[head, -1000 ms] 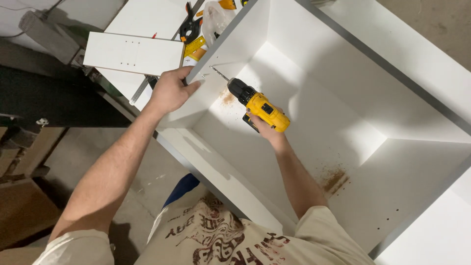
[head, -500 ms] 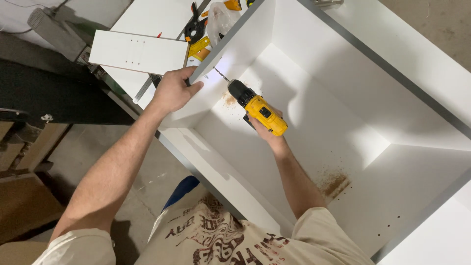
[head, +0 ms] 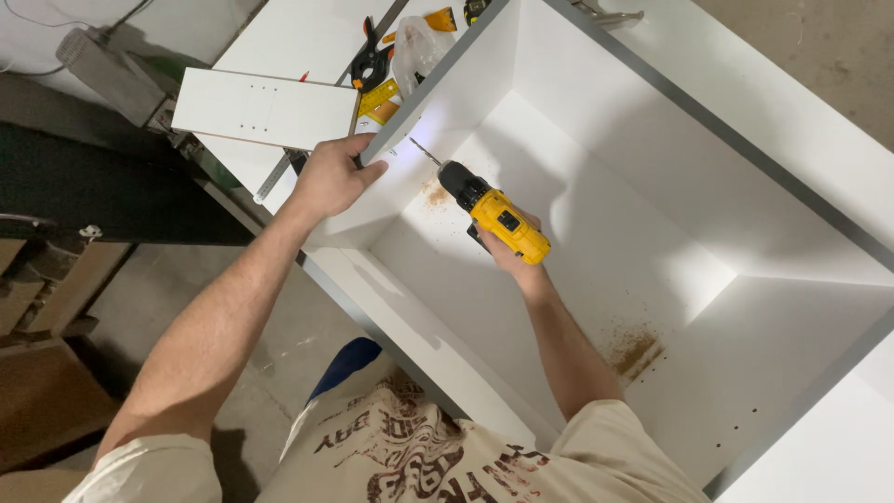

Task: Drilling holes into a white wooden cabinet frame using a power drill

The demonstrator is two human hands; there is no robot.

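Fingers of our left hand (head: 328, 179) curl over the top edge of the white cabinet carcass (head: 596, 121), clamped on its left side panel. Our right hand (head: 510, 259) is wrapped tight around the grip of one yellow cordless drill (head: 494, 212); the drill lies inside the open carcass, its bit pointing far-left at that panel, just right of our left fingers. Within the carcass we count two patches of brown sawdust (head: 635, 350), one near the bit, one nearer us. Left of it, on a white board, lie one loose white panel (head: 265, 109), one black clamp (head: 372, 63) and a yellow measuring tool (head: 377, 98).
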